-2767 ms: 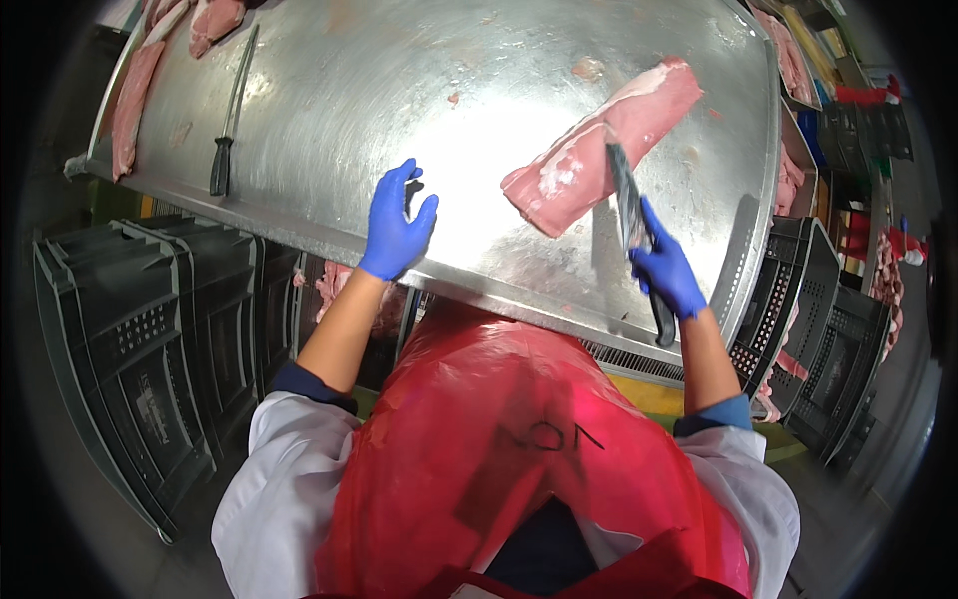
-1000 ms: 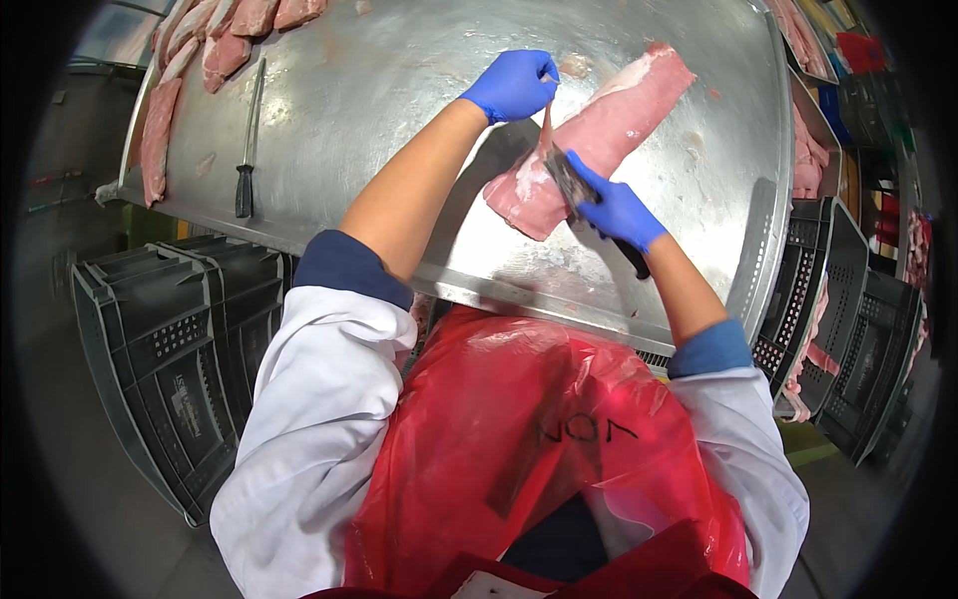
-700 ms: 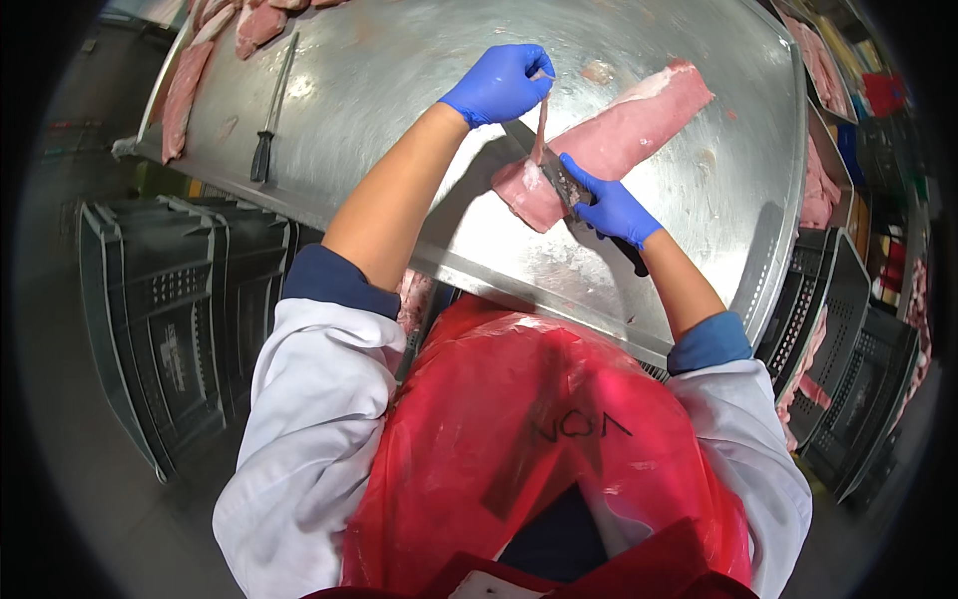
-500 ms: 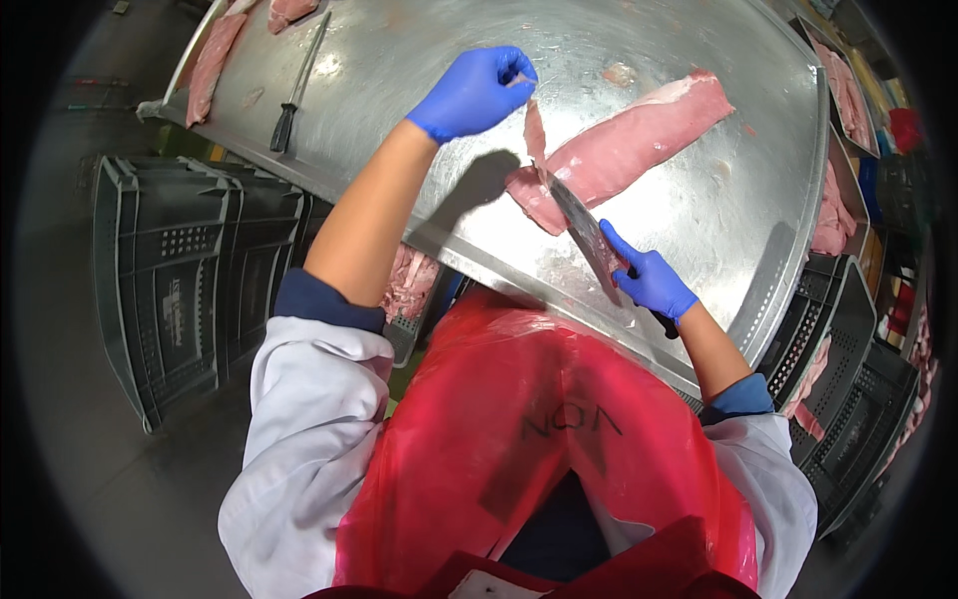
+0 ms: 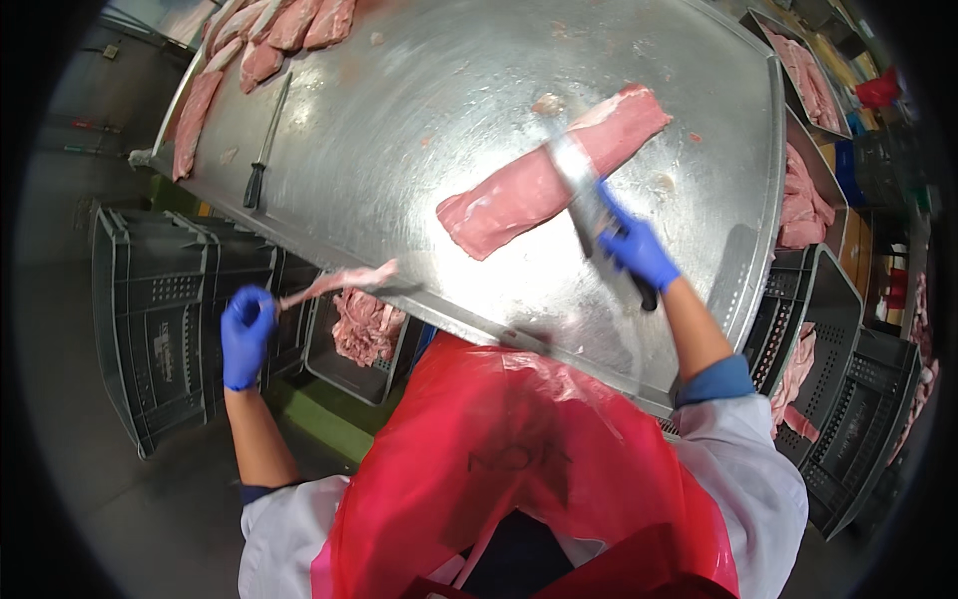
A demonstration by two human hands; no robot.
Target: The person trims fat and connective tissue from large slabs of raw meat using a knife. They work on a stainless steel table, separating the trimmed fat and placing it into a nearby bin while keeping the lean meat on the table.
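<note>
A long pink meat loin [image 5: 544,190] lies slantwise on the steel table [image 5: 399,140]. My right hand [image 5: 639,255], in a blue glove, is closed round the dark handle of a knife [image 5: 582,190]. Its blade, smeared by motion, is over the right half of the loin; whether it touches cannot be told. At the left, my left hand [image 5: 247,334], also blue-gloved, pinches one end of a thin strip of meat trimming [image 5: 344,282]. The strip stretches sideways past the table edge, above a crate [image 5: 374,384] holding a heap of trimmings [image 5: 366,327].
Several loins [image 5: 289,25] are piled at the table's far left, near a sharpening steel [image 5: 267,140]. Tall grey crates [image 5: 160,319] stand on the floor at the left. At the right, trays of meat [image 5: 801,195] and dark crates [image 5: 863,419] line the table's raised edge.
My left hand has swung from above the table down and left, carrying the strip away from the loin. The knife has moved from the loin's near-left end to farther along it.
</note>
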